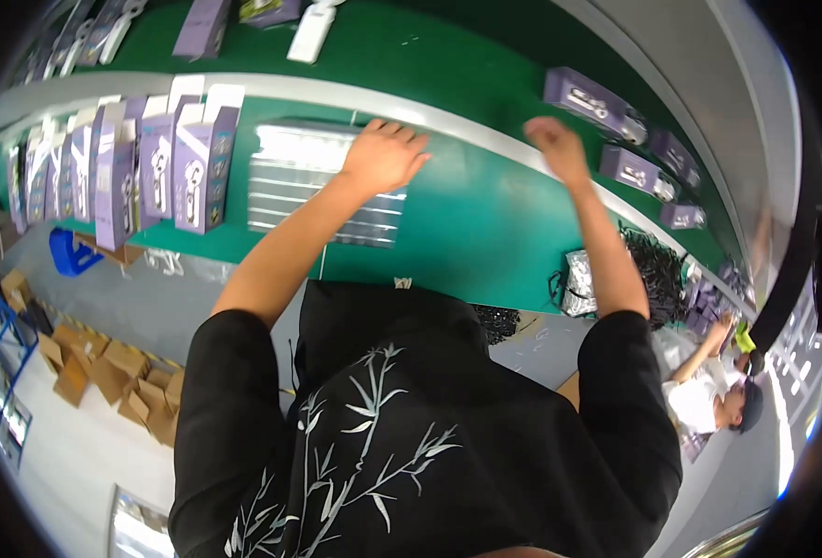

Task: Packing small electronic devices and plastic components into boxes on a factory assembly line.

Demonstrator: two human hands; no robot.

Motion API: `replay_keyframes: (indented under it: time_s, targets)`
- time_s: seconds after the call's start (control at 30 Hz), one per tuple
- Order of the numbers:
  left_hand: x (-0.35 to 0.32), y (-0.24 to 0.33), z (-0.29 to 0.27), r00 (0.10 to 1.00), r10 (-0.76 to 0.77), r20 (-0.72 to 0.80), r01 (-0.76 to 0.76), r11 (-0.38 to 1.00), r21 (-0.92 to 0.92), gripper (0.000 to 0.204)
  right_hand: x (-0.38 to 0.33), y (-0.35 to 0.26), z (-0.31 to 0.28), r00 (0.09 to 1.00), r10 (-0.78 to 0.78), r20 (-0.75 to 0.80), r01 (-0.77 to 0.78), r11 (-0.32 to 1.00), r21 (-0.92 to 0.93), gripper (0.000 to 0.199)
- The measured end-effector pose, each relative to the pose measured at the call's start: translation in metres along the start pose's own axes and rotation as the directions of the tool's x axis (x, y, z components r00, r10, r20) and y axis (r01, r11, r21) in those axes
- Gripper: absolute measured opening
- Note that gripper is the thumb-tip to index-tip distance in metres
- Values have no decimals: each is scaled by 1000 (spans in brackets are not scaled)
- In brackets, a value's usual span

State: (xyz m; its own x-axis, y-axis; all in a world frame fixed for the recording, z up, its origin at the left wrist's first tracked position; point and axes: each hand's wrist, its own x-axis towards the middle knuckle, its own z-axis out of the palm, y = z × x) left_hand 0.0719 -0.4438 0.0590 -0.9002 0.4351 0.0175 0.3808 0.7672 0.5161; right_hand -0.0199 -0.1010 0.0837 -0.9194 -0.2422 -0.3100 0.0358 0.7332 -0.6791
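My left hand [387,156] is over the upper right part of a flat, shiny, see-through plastic pack [280,181] with pale parallel bands, lying on the green worktop. Its fingers are apart and slightly bent, with nothing seen in them. Farther right, my right hand [558,149] is raised near the pale rail behind the worktop. Motion blurs its bent fingers, so whether they hold anything is unclear. Nearest to it, toward the right, lies a purple printed box [588,98] with a picture on its side.
Upright purple boxes [201,167] with raised white flaps line the left. A white device [313,33] lies beyond the rail. Black cords [653,274] and a silvery bag [578,284] are at right. A co-worker [713,395] sits farther right. Cardboard boxes [118,377] stand lower left.
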Motion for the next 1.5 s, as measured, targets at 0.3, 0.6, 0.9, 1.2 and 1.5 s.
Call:
replay_keyframes:
  time_s: [0.3,0.6,0.9,1.2,1.5]
  targets:
    - [2,-1,0,992,50,-112,-49,999,9,27,-96,-253,74,825,-439,356,-450,-129,884,78]
    - [1,-1,7,969,109,-220,-100,994,50,27,-102,-309,26,829,-462,315,-195,289,937,69]
    - [3,1,1,972,126,-201,-118,992,49,26,-96,-315,13,862,-434,263,-75,403,912,68]
    - [-5,-6,2,984,44,-174,-33,998,62,26,-79,-292,-36,486,-828,279,386,490,782,59]
    - [4,1,1,995,59,-80,-53,996,72,27,-106,-90,-8,833,-116,541,-482,327,813,57]
